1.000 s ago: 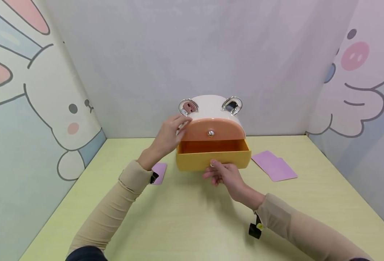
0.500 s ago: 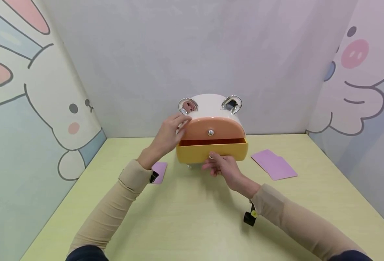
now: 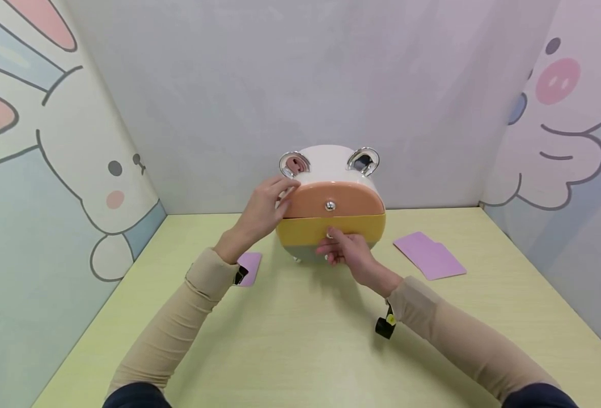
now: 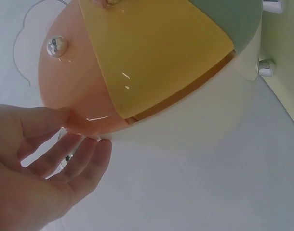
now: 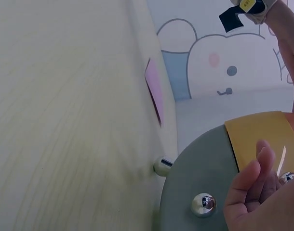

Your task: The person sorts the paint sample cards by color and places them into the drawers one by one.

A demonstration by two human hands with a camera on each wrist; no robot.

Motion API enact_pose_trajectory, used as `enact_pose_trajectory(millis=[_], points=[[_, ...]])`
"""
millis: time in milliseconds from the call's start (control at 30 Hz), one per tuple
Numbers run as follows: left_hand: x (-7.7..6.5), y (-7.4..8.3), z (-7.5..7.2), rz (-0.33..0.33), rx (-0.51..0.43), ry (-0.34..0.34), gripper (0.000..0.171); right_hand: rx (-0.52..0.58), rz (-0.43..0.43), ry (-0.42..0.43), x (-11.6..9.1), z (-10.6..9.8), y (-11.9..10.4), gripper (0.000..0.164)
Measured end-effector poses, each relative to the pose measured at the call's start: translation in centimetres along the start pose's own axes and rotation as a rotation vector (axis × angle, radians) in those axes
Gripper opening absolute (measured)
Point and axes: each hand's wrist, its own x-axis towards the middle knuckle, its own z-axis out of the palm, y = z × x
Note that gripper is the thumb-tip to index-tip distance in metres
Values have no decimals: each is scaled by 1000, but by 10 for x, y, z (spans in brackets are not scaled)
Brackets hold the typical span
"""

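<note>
Yellow-green counter [image 3: 290, 340], pale wall [image 3: 305, 85] behind. Box [image 3: 329, 164] on it: yellow drawer [image 3: 300, 229], well out a second ago, now almost flush; side slit [image 4: 183, 90] shows, so closing looks nearly done. Left hand [image 3: 263, 208]: fingers clamped on box edge. Right hand [image 3: 352, 253]: thumb at knob [image 5: 286, 178]; pinching or pushing, cannot tell. Purple cards [image 3: 430, 256] either side.

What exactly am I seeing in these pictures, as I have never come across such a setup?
There is no machine; somebody is working bare-handed. The wide picture comes from a head-worn camera; the smaller ones come from cameras worn on each wrist. A box with drawers stands on the pale table, with purple cards to its right and another card by the left sleeve. The left hand grips the box's upper left edge. The right hand is at the knob of the yellow drawer, which is nearly closed; whether it pinches is unclear.
</note>
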Motion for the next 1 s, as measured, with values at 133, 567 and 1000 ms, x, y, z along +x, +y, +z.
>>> enact_pose_trajectory(millis=[133, 567, 1000], points=[[1, 0, 0, 9, 5, 3, 25, -2, -10, -11, 2, -1, -2, 40], [3, 0, -2, 14, 4, 9, 25, -219, 62, -203, -2, -14, 20, 56], [0, 0, 1, 16, 12, 18, 25, -187, 177, -123, 6, -18, 41, 54]])
